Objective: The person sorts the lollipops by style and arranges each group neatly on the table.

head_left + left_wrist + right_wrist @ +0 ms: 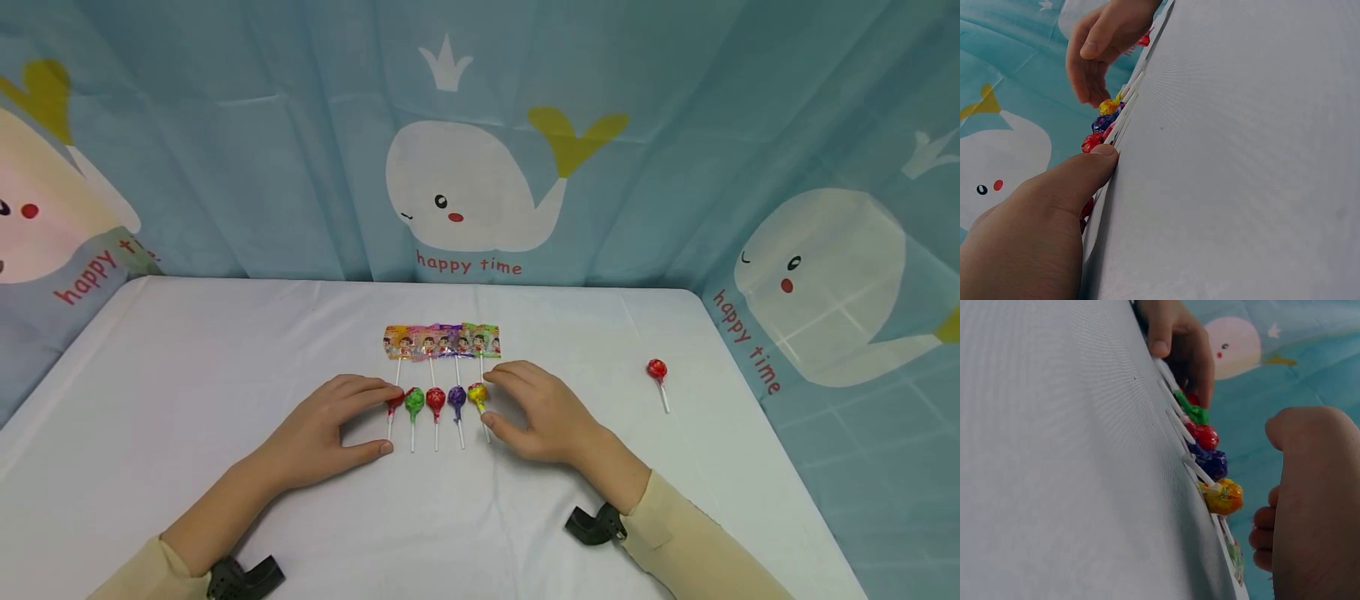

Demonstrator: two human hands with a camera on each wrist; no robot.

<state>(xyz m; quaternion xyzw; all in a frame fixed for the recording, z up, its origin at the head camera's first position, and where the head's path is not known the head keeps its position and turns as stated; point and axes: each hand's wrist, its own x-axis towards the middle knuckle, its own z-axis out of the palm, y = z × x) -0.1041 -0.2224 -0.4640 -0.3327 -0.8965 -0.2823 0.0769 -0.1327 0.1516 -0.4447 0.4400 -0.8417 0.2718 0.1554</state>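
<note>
A row of wrapped lollipops lies on the table: a red lollipop (395, 403) at the left end, then a green lollipop (414, 401), another red lollipop (436, 401), a purple lollipop (457, 399) and a yellow lollipop (477, 395). My left hand (322, 429) rests at the left end, its fingertips over the end red lollipop and partly hiding it. At the other end, my right hand (540, 414) is beside the yellow lollipop, fingers spread from the thumb. The right wrist view shows a gap between that hand (1319, 494) and the yellow lollipop (1222, 497).
Behind the row lie several lollipops in flat printed wrappers (442, 342), sticks toward me. One more red lollipop (657, 370) lies apart on the right of the white table (570, 517). A blue whale-print curtain (300, 167) stands behind the table and along its sides.
</note>
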